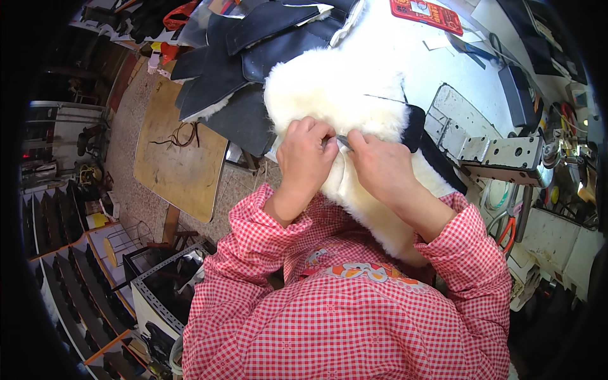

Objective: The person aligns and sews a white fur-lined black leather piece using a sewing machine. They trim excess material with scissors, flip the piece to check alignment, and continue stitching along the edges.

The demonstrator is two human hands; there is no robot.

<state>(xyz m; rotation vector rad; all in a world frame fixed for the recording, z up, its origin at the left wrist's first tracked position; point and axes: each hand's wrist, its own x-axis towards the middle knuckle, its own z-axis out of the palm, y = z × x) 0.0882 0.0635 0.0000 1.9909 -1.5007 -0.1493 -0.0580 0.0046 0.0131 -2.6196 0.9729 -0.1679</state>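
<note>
Right at the centre of the frame, I saw a thick cream-coloured fleece piece (335, 88), its upper part lying on a white tabletop (446, 69) and its lower part hanging down toward the wearer's lap. A seam or fold ran down its middle, and both hands met there, nearly touching. The left hand (303, 155) was pinched on the fleece, thumb against fingers. The right hand (386, 166) was curled in from the other side, a small dark grey sliver (342, 140) at its fingertips; from my end I could not tell what the sliver was, or whether the fingers were clamped on it.

Just above and left of the fleece I made out a pile of black, leather-like panels with pale fleecy backing (218, 82). A red rectangular phone-like case (427, 14) lay at the top of the frame, and a black oblong box (518, 95) sat at the upper right, above a white metal machine part with screws (500, 152). Left of centre, a dark cord (183, 134) lay on a tan board with rounded corners (171, 174). A red-and-white checked smock (335, 316) filled the lower middle.
</note>
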